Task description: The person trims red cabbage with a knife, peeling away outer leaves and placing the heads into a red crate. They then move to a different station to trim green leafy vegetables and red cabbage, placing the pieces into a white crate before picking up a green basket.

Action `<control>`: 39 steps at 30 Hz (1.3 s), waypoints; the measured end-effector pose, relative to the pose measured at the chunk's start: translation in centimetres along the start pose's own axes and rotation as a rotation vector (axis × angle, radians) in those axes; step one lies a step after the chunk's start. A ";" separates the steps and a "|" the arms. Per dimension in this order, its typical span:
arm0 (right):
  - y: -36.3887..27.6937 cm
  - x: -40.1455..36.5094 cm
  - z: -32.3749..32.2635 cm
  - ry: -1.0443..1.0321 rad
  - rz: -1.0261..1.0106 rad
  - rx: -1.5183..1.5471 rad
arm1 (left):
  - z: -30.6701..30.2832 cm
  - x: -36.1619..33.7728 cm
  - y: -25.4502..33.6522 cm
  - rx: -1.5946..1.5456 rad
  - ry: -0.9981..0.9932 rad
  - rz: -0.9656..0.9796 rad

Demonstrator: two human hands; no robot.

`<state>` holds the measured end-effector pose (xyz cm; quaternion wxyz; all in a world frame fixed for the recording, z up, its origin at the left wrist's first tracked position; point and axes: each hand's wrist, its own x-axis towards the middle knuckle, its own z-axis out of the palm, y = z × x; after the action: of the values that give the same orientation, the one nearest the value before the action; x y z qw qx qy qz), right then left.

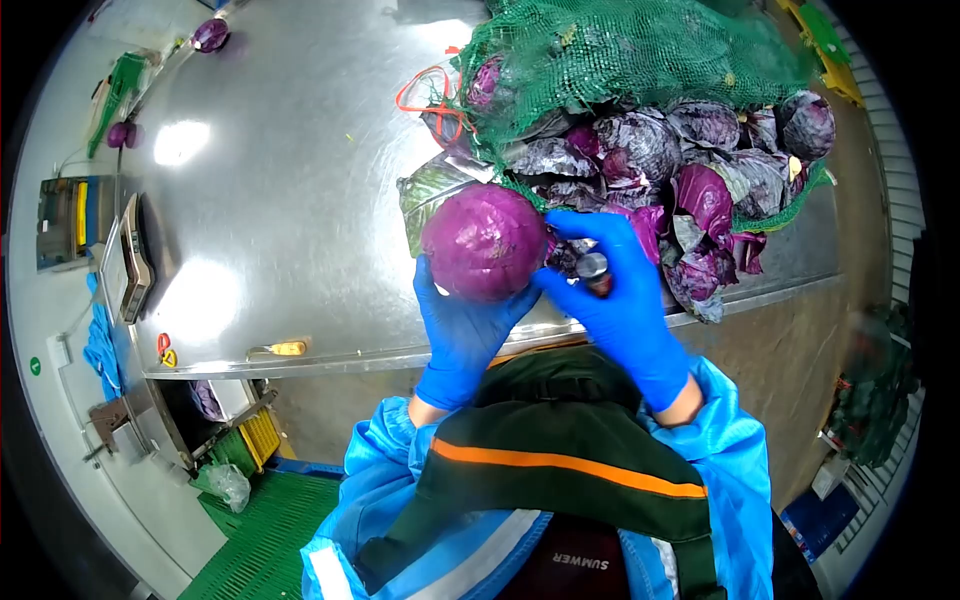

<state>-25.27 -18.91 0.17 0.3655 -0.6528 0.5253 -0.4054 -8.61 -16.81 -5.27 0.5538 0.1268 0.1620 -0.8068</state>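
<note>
A peeled, glossy red cabbage rests in my left hand, whose gloved fingers cup it from below and the left. My right hand, also in a blue glove, is closed around a short dark handle with a round grey end; the rest of that tool is hidden. The fingertips of this hand are at the cabbage's right side. Behind the cabbage lies a loose green outer leaf. To the right, dark wrinkled cabbages and torn purple leaves lie heaped close to my right hand.
A green mesh sack spreads over the heap, with a red string beside it. On the steel table are a yellow-handled tool, scissors and a distant cabbage. Green crates stand below left.
</note>
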 end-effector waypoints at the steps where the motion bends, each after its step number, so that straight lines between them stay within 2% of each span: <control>1: -1.1 0.4 0.7 -0.018 -0.045 -0.008 | 0.0 -0.1 0.0 -0.017 -0.019 -0.010; 4: -0.8 1.1 1.0 -0.032 0.159 0.041 | 0.5 -0.4 0.1 0.101 0.031 -0.023; 5: 0.1 1.3 0.8 -0.040 0.232 0.078 | 0.4 -0.5 0.5 0.307 0.053 0.023; 6: 1.7 1.3 0.5 0.097 0.056 0.010 | 0.2 -0.4 1.2 0.509 0.071 0.072; 7: 2.7 0.7 -0.3 0.074 0.266 0.160 | 0.0 -0.4 1.9 0.704 0.089 0.124; 8: 3.6 0.0 -0.9 0.056 0.298 0.190 | 1.2 -0.2 3.0 1.213 0.013 0.118; 10: 5.1 -1.8 -0.8 -0.004 0.365 0.132 | -1.9 1.3 4.1 1.958 -0.163 0.335; 11: 5.9 -2.7 -0.4 -0.042 0.386 0.046 | -3.0 2.1 3.8 2.131 -0.235 0.402; 12: 6.9 -3.4 0.4 -0.007 0.263 -0.011 | -4.2 2.8 3.5 2.167 -0.215 0.387; 13: 7.2 -4.0 0.6 -0.030 0.162 -0.075 | -5.0 2.7 2.9 1.875 -0.189 0.236; 15: 6.7 -5.0 0.5 -0.098 0.179 -0.080 | -5.7 2.7 1.4 2.138 -0.292 0.536; 18: 6.7 -6.4 0.3 -0.150 0.223 -0.190 | -6.1 2.5 -0.2 2.227 -0.154 0.705; 22: 7.7 -7.5 0.9 -0.131 0.259 -0.232 | -5.9 3.0 -0.1 2.274 -0.137 0.652; 25: 9.3 -8.0 1.6 -0.059 0.131 -0.248 | -5.5 3.5 0.5 2.186 -0.139 0.645; 28: 9.5 -8.2 1.3 -0.178 0.178 -0.332 | -5.3 3.7 1.0 2.160 -0.075 0.554; 31: 9.7 -8.0 1.4 -0.128 0.137 -0.376 | -5.2 4.0 1.1 2.168 -0.074 0.521; 35: 9.4 -7.7 1.8 -0.174 0.219 -0.387 | -5.1 4.5 1.3 2.183 -0.069 0.518; 39: 9.7 -7.3 1.6 -0.153 0.184 -0.379 | -5.2 4.9 1.4 2.196 -0.062 0.511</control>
<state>-28.46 -13.41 -10.24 0.3105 -0.6881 0.6200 -0.2137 -8.91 -19.35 -12.02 0.2949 0.5546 -0.6801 -0.3782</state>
